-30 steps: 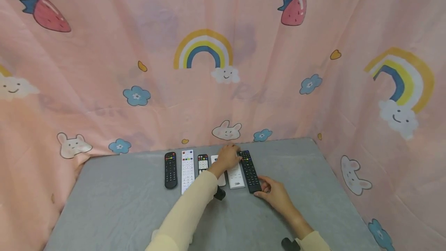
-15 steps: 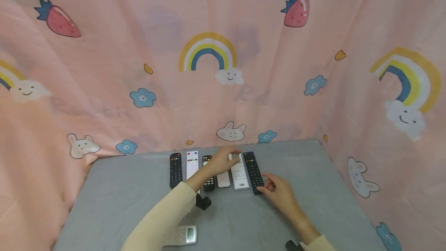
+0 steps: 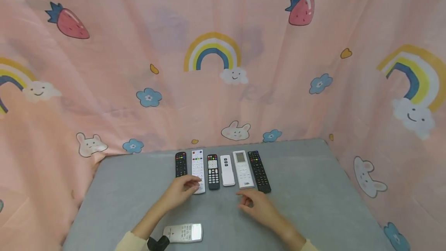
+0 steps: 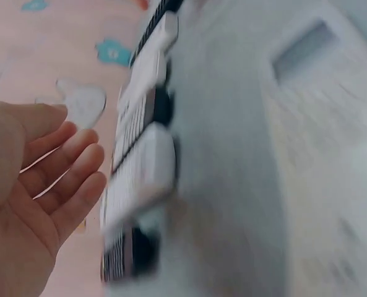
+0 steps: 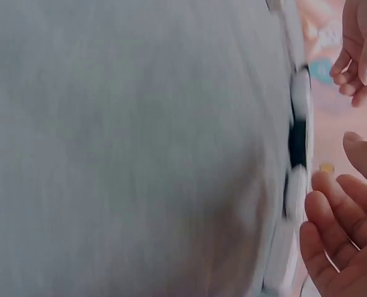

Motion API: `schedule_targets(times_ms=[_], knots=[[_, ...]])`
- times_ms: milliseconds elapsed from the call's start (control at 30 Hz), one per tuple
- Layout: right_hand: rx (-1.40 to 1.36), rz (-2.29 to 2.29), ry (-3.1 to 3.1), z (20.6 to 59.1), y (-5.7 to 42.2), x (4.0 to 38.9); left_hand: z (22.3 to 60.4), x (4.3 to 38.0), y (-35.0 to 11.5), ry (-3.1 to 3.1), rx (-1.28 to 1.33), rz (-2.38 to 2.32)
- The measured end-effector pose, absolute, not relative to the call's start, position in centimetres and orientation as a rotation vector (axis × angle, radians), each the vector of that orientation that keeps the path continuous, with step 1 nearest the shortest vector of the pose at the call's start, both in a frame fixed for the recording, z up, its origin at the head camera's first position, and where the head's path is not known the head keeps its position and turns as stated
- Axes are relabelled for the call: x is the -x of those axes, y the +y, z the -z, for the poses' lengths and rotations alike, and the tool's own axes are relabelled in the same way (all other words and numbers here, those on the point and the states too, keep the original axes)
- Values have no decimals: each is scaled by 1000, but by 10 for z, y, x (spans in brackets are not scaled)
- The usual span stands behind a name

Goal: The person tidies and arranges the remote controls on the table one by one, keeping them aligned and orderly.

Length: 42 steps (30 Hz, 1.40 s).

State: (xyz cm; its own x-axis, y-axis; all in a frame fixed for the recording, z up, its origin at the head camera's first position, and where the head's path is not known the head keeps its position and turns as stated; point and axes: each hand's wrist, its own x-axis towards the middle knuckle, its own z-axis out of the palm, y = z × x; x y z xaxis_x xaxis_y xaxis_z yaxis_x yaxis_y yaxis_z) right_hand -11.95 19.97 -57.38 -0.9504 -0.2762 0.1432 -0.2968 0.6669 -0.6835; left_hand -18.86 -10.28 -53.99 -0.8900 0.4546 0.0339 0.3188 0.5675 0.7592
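Observation:
Several remote controls lie in a row along the back of the table. From the left they are a black remote [image 3: 180, 164], a long white remote [image 3: 197, 164], a black-and-white remote [image 3: 213, 171], a small white remote [image 3: 227, 170], a white remote with a screen [image 3: 242, 169] and a long black remote [image 3: 259, 171]. My left hand [image 3: 181, 191] hovers over the lower ends of the two leftmost remotes, fingers relaxed and holding nothing. Below the screened remote is my right hand [image 3: 259, 206], loosely bent and free of any object. Both wrist views are blurred.
A silver-white remote with a screen [image 3: 182, 232] lies crosswise near the front, beside the left wrist's black camera [image 3: 158, 243]. Grey cloth covers the table [image 3: 313, 204]. A pink printed curtain [image 3: 271, 100] hangs behind it and along both sides.
My left hand has left the top of the screened remote and swung left and toward me. My right hand has let go of the long black remote and moved left.

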Motion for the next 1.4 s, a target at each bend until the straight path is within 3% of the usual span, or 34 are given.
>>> schedule_targets(times_ms=[267, 467, 800, 1400], knots=[[-756, -1250, -2909, 580, 161, 109, 560, 149, -181, 2532, -461, -1174], [-933, -1050, -2909, 584, 132, 98, 576, 120, -216, 2498, -467, -1069], [-1004, -809, -2993, 585, 106, 90, 585, 102, -223, 2623, -678, -835], [-983, -709, -2987, 589, 97, 87, 588, 96, -218, 2696, -642, -853]])
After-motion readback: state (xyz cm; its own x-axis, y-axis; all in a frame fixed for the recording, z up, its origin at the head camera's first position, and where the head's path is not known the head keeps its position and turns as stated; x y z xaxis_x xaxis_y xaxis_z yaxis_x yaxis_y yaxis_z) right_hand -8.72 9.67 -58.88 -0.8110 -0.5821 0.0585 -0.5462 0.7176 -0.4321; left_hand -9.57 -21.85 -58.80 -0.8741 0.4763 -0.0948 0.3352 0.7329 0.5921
